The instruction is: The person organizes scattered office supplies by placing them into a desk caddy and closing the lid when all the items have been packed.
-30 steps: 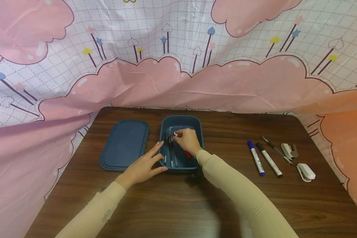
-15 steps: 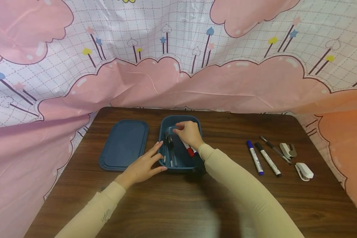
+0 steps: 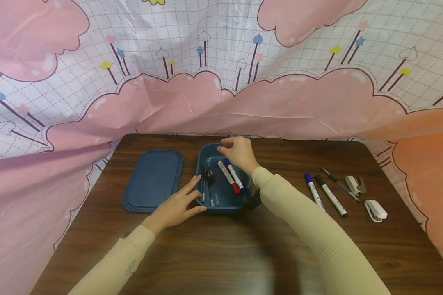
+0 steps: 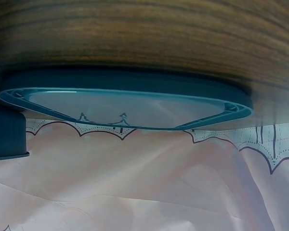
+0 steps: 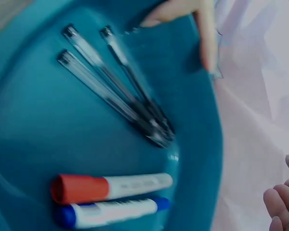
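Observation:
A dark blue box (image 3: 225, 204) holds several clear pens (image 3: 212, 190), a red marker (image 3: 227, 176) and a blue marker (image 3: 234, 175). My left hand (image 3: 174, 208) is at the box's left rim, fingers spread and touching it; the right wrist view shows one of its fingers (image 5: 173, 10) inside the wall and another outside. Above the box's back right part hovers my right hand (image 3: 240, 155), fingers loosely bent and nothing between them. In the right wrist view its fingertips (image 5: 282, 202) stand apart from the thumb.
The matching lid (image 3: 153, 180) lies flat left of the box. On the right are another blue marker (image 3: 314, 191), a black marker (image 3: 331, 196), a dark pen (image 3: 339, 184) and two small staplers (image 3: 375, 210), one partly grey. A patterned cloth (image 3: 221, 108) hangs behind the table.
My right hand has let go of the red marker, which now lies beside the blue one in the box, and has risen up and back. The left hand has stayed at the rim.

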A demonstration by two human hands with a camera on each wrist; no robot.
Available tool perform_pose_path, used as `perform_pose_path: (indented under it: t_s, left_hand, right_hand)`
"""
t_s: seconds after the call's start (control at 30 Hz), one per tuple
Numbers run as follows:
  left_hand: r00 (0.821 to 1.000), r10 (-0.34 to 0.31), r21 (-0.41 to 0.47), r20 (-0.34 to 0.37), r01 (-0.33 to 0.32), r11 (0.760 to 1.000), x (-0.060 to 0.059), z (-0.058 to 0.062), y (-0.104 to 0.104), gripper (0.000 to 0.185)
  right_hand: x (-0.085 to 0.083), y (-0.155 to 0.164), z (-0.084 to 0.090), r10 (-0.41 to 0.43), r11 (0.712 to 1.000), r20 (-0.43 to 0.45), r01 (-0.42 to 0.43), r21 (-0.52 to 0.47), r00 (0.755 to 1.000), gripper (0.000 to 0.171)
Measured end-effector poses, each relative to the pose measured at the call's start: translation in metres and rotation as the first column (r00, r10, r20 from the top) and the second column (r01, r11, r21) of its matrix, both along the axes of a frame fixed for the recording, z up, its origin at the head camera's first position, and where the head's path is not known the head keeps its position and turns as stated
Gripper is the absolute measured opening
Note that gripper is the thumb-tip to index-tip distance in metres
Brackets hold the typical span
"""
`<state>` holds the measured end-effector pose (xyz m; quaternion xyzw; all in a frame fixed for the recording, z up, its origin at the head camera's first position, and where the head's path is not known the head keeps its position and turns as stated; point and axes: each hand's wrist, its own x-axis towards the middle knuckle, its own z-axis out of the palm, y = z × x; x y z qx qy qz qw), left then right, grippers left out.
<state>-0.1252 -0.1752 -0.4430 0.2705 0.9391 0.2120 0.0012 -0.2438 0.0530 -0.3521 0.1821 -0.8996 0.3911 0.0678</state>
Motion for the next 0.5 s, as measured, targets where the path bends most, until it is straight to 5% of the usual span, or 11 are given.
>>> perform_pose_path:
  t_s: [0.5]
  left_hand:
    - [1.0, -0.001, 0.0, -0.003, 0.001, 1.0, 0.0, 0.0, 0.0, 0.055]
  right_hand:
    - [-0.014, 0.035, 0.051, -0.113, 0.993, -0.068, 0.11, -0.04, 0.991, 0.037]
